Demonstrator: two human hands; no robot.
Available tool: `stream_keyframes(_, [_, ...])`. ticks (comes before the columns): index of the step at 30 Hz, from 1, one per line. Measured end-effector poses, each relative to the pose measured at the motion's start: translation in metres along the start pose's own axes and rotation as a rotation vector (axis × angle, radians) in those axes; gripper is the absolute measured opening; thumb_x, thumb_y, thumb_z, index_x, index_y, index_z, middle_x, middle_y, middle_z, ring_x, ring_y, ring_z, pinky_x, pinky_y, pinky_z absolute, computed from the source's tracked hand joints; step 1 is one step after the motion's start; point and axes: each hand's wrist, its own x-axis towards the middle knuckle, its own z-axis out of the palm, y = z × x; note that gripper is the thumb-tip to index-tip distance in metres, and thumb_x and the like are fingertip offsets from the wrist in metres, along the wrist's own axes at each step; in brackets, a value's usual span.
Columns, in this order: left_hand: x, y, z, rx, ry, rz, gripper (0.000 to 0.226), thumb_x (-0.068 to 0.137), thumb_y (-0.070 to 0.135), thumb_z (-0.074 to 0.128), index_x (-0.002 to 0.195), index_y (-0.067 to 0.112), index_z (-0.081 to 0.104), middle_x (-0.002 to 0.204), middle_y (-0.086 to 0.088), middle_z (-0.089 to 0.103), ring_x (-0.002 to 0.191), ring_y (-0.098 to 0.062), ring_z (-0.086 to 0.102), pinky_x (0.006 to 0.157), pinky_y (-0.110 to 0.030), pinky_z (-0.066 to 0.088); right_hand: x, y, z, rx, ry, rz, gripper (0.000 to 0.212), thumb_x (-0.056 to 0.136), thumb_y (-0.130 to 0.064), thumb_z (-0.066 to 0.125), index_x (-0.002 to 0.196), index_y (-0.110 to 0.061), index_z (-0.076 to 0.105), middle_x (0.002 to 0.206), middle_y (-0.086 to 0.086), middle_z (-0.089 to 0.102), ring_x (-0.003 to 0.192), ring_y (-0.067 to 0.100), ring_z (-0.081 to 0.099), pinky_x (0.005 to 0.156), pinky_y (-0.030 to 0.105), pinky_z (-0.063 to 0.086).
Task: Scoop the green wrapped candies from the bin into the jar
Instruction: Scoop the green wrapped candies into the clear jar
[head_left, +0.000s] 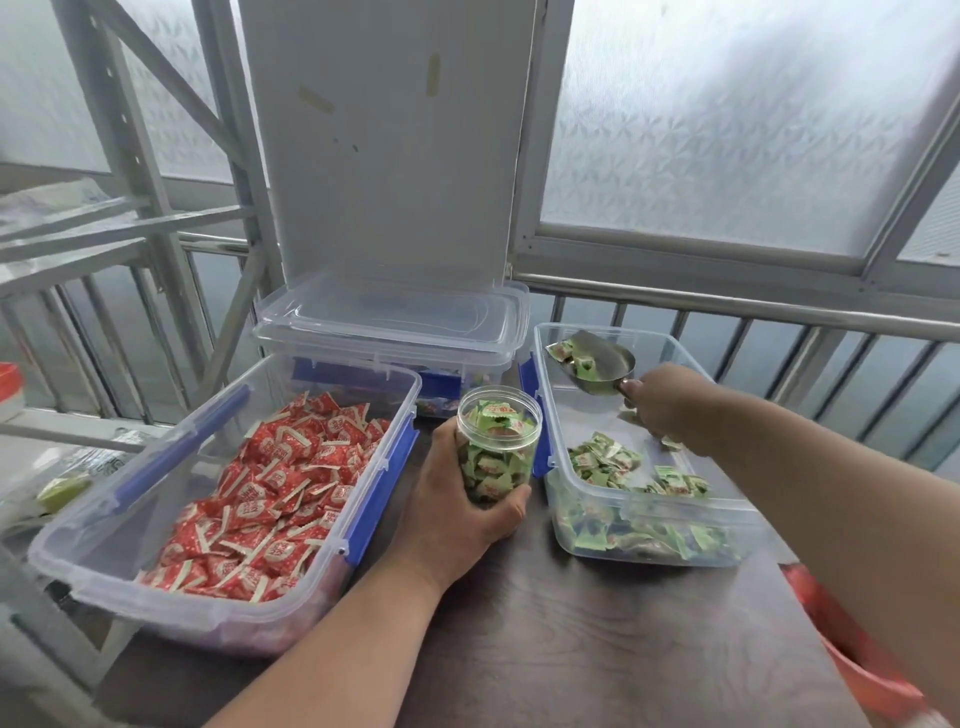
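**Most of the jar filled, part of the bin left to be scooped**

Most of the jar (497, 447) is already taken up by green wrapped candies (605, 461), the pile reaching close to its open mouth, so the task is judged to be near its end. A fair number are still left in the clear bin (727, 506), heaped along its near side and scattered across the floor. A few lie in the metal scoop (602, 361), which is held over the far end of the bin.

The jar is stood on the bench (597, 639) between the two bins and is gripped by the left hand (460, 506), fingers curled round its lower wall. The scoop handle is held by the right hand (670, 402), fingers closed round it, thumb on top.

A bin of red candies (270, 499) is left untouched.
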Motion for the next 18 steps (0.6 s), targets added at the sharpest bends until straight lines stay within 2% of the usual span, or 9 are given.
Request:
stream_keyframes(3, [-0.001, 0.002, 0.0, 0.006, -0.001, -0.001, 0.081, 0.079, 0.042, 0.095, 0.144, 0.039, 0.046, 0.124, 0.051, 0.05, 0.116, 0.024, 0.054, 0.089, 0.004, 0.04, -0.024, -0.002, -0.022, -0.008, 0.038, -0.08, 0.046, 0.109, -0.034, 0.038, 0.112, 0.002, 0.066, 0.08, 0.01, 0.055, 0.068, 0.024, 0.052, 0.056, 0.031, 0.041])
stream_keyframes(5, [-0.002, 0.003, 0.0, -0.008, -0.001, -0.014, 0.081, 0.08, 0.041, 0.096, 0.146, 0.036, 0.048, 0.12, 0.041, 0.057, 0.114, 0.023, 0.054, 0.087, 0.005, 0.04, -0.039, -0.004, -0.035, 0.021, 0.054, -0.113, 0.045, 0.108, -0.036, 0.042, 0.103, -0.002, 0.071, 0.081, 0.013, 0.062, 0.07, 0.026, 0.055, 0.064, 0.036, 0.045])
stream_keyframes(7, [-0.004, 0.004, 0.0, -0.018, 0.0, -0.022, 0.083, 0.081, 0.042, 0.096, 0.147, 0.035, 0.048, 0.12, 0.034, 0.058, 0.114, 0.024, 0.054, 0.086, 0.005, 0.038, -0.054, -0.005, -0.047, 0.076, 0.058, -0.152, 0.038, 0.106, -0.036, 0.05, 0.093, -0.012, 0.076, 0.074, 0.01, 0.068, 0.065, 0.023, 0.055, 0.062, 0.037, 0.045])
stream_keyframes(11, [-0.006, 0.004, -0.002, -0.058, -0.024, -0.051, 0.086, 0.082, 0.05, 0.096, 0.15, 0.038, 0.045, 0.131, 0.024, 0.062, 0.122, 0.014, 0.057, 0.09, 0.001, 0.041, -0.082, -0.015, -0.065, 0.016, 0.023, -0.254, 0.033, 0.105, -0.032, 0.055, 0.085, -0.017, 0.077, 0.063, -0.001, 0.068, 0.057, 0.016, 0.056, 0.058, 0.031, 0.046])
stream_keyframes(13, [-0.006, 0.004, -0.002, -0.054, -0.022, -0.053, 0.087, 0.081, 0.053, 0.094, 0.151, 0.039, 0.043, 0.133, 0.024, 0.061, 0.123, 0.014, 0.057, 0.092, -0.001, 0.043, -0.095, -0.023, -0.073, -0.082, 0.023, -0.32, 0.032, 0.104, -0.03, 0.055, 0.082, -0.017, 0.074, 0.06, -0.005, 0.066, 0.056, 0.012, 0.057, 0.054, 0.023, 0.045])
stream_keyframes(14, [-0.006, 0.004, -0.001, -0.05, -0.015, -0.046, 0.089, 0.081, 0.055, 0.092, 0.152, 0.039, 0.042, 0.134, 0.023, 0.061, 0.124, 0.012, 0.057, 0.096, -0.005, 0.047, -0.102, -0.027, -0.076, -0.15, 0.026, -0.348, 0.032, 0.103, -0.03, 0.055, 0.08, -0.017, 0.072, 0.059, -0.007, 0.063, 0.054, 0.009, 0.057, 0.049, 0.019, 0.042])
stream_keyframes(16, [-0.006, 0.003, 0.001, -0.056, -0.001, -0.035, 0.098, 0.081, 0.057, 0.087, 0.16, 0.036, 0.034, 0.141, 0.012, 0.059, 0.131, -0.001, 0.057, 0.111, -0.032, 0.053, -0.115, -0.035, -0.08, -0.307, 0.043, -0.375, 0.031, 0.105, -0.029, 0.051, 0.081, -0.016, 0.066, 0.065, -0.007, 0.059, 0.052, 0.004, 0.05, 0.046, 0.017, 0.038])
stream_keyframes(17, [-0.006, 0.003, 0.001, -0.037, 0.006, -0.035, 0.104, 0.081, 0.06, 0.084, 0.165, 0.034, 0.028, 0.146, 0.008, 0.056, 0.137, -0.012, 0.055, 0.116, -0.043, 0.051, -0.121, -0.038, -0.081, -0.376, 0.052, -0.398, 0.031, 0.106, -0.028, 0.047, 0.086, -0.016, 0.067, 0.071, -0.007, 0.059, 0.059, 0.006, 0.052, 0.052, 0.018, 0.041])
stream_keyframes(18, [-0.006, 0.004, 0.001, -0.001, 0.02, -0.034, 0.108, 0.081, 0.064, 0.08, 0.167, 0.033, 0.022, 0.148, 0.006, 0.051, 0.14, -0.018, 0.051, 0.118, -0.05, 0.048, -0.125, -0.04, -0.081, -0.403, 0.061, -0.415, 0.032, 0.107, -0.028, 0.045, 0.092, -0.015, 0.07, 0.079, -0.003, 0.063, 0.067, 0.012, 0.057, 0.061, 0.023, 0.046])
